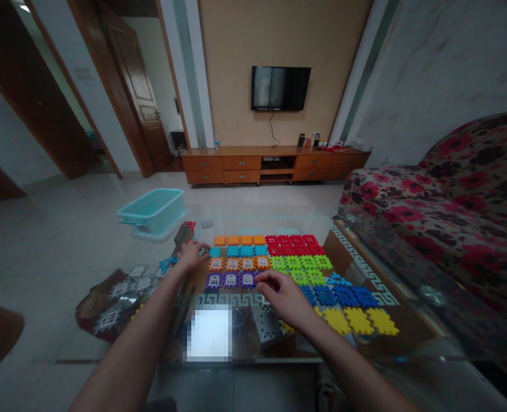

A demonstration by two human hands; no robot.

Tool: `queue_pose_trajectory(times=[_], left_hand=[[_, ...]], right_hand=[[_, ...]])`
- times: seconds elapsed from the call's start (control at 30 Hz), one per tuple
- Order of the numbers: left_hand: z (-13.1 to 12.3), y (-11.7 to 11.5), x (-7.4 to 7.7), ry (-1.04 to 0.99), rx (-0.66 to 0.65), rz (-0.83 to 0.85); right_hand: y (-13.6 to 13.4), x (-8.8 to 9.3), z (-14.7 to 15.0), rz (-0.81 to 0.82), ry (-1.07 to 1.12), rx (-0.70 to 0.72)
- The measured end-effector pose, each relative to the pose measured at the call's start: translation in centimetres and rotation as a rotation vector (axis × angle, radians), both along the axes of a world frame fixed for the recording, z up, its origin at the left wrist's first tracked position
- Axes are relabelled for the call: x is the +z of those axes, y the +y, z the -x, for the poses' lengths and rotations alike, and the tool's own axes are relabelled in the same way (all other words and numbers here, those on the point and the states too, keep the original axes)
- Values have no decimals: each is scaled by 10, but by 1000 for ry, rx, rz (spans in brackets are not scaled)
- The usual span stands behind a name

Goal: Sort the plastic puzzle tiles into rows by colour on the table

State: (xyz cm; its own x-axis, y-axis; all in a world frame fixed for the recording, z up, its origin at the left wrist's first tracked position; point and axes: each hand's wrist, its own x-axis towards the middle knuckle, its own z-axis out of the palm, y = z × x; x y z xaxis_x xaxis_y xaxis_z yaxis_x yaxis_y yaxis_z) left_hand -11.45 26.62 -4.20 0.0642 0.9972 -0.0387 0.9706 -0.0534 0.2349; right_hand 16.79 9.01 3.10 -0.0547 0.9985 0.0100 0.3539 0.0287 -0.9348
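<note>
Both hands reach over a glass table [247,350] spread with toothed plastic tiles, most of which look already sorted into rows by colour. At the left, grey window tiles [139,279] lie in a loose, unsorted heap well to the near side of the left hand, with blue pieces [167,264] just left of its wrist. That left hand [192,255] has its fingers loosely bent, their tips at the leftmost light-blue tile [214,252], which sits slightly apart from the other three in its row; whether the fingers grip it cannot be told. Between the hands run four plain orange tiles [234,241] on the far side, then the light-blue row, four orange window tiles [232,264] and, nearest, purple window tiles [230,280], three of them plainly visible. The right hand [279,292] is half curled, thumb and forefinger close together at the right end of the purple row; its grasp is unclear too. Beyond it on the far side lie red tiles [294,245] and green tiles [294,262], the nearer green row shorter. Farther right come blue tiles [345,296], with yellow tiles [359,320] on the near side, both rows partly covered by the right hand and forearm.
</note>
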Motion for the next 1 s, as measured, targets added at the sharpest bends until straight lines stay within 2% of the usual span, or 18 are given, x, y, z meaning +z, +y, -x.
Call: queue_pose_trajectory(times=[0.7,1.0], left_hand=[[-15,-4,0,-7,11,-15],[-11,-2,-2,-21,17,-22]], right_hand=[[-1,-1,2,6,8,2],[-2,2,1,1,2,2]])
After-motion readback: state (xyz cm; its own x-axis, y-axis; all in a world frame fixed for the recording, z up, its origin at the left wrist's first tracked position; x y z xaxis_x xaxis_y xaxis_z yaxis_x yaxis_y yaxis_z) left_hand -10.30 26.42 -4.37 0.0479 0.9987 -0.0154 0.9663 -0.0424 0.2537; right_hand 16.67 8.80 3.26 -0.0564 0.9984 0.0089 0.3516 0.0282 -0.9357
